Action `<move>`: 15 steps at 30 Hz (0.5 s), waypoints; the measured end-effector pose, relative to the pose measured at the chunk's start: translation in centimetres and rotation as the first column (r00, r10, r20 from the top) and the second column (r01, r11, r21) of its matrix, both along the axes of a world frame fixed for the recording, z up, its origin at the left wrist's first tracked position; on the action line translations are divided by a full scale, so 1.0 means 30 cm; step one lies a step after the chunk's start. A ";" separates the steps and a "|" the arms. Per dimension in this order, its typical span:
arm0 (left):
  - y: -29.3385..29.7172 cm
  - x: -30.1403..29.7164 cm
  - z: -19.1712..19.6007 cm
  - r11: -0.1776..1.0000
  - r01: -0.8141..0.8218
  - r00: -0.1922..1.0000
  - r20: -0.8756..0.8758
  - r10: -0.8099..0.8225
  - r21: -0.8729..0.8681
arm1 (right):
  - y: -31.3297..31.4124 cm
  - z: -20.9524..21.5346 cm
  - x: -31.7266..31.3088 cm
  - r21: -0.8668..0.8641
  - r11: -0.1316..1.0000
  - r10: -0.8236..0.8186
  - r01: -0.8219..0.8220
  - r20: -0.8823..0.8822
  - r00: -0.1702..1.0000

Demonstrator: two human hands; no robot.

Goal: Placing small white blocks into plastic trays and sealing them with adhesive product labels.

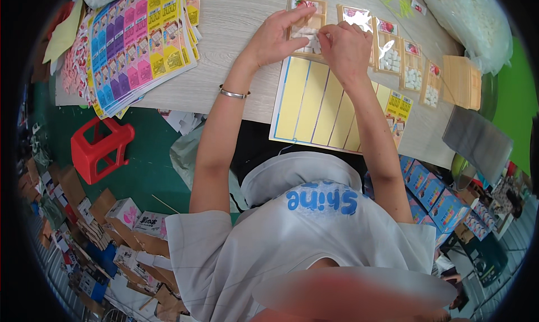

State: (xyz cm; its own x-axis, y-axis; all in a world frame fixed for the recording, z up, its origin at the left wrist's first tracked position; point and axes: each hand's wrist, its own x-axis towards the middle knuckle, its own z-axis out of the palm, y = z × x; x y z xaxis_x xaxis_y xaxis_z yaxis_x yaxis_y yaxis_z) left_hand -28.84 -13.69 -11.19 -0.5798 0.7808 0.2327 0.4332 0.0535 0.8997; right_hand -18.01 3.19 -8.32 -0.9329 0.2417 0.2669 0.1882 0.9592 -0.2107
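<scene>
A small tan tray [320,8] with a strawberry picture card and small white pieces [306,34] lies at the far middle of the table. My left hand [274,40] rests over its left side, fingers stretched out, the thumb by the white pieces and the index finger across the card. At the tray's right edge, my right hand [347,51] has thumb and fingers pinched together; whatever is between them is too small to make out. Beyond the right hand stands another tan tray [356,14], partly hidden. More filled trays [388,51] run in a slanting row to the right.
A yellow sticker sheet [314,103] lies under my forearms at the table's near edge. Stacked colourful sticker sheets [140,47] are at left. On the right are a clear bag of white pieces [474,27] and stacked tan trays [461,81]. A red stool [84,153] stands below left.
</scene>
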 end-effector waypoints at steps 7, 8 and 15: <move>0.004 0.048 0.008 0.991 -0.046 0.941 -0.338 0.003 -0.122 | 0.096 0.124 0.131 -0.104 0.992 0.050 -0.071 -0.193 0.980; 0.008 0.056 0.018 0.984 -0.046 0.916 -0.401 -0.028 -0.175 | 0.129 0.133 0.171 -0.149 0.987 0.033 -0.060 -0.179 0.983; 0.047 0.032 0.085 0.882 -0.168 0.684 -0.696 -0.217 -0.440 | 0.168 0.128 0.387 -0.238 0.969 0.046 -0.072 -0.113 0.992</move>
